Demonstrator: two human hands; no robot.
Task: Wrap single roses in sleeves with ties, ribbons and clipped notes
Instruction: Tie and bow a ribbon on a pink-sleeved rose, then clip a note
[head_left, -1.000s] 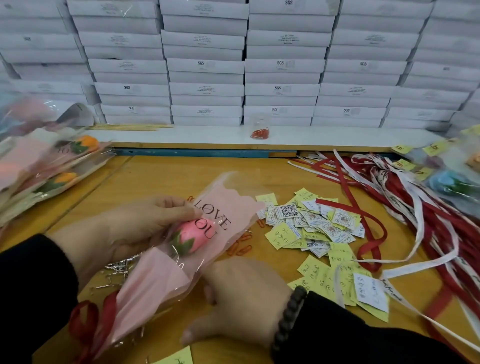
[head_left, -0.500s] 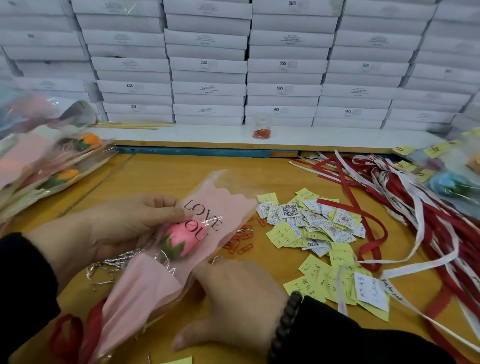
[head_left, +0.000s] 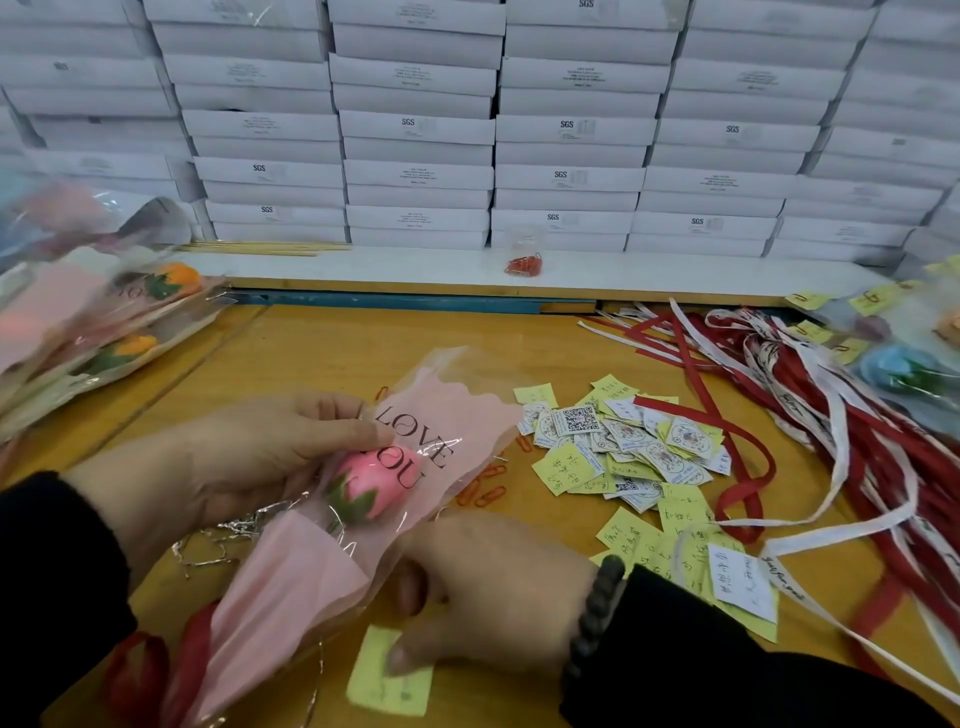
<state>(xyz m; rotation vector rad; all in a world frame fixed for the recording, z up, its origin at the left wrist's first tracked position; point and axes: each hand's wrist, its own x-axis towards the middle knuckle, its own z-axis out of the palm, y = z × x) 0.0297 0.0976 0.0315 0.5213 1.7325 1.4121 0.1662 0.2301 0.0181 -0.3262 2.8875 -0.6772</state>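
Note:
A pink rose bud sits inside a pink and clear sleeve printed with "LOVE YOU". My left hand grips the sleeve's left edge beside the bud, thumb on the film. My right hand lies at the sleeve's lower right edge, fingers curled under the film, thumb touching a yellow note on the table. A red ribbon is tied at the sleeve's bottom end. Silver twist ties lie under my left hand.
A heap of yellow notes and round stickers lies right of the sleeve, with orange paper clips beside it. Red and white ribbons spread at the right. Wrapped roses are stacked at the left. White boxes wall the back.
My right hand has slid down along the sleeve's edge and its thumb now reaches the yellow note. The sleeve has shifted slightly left and up. My left hand keeps its hold.

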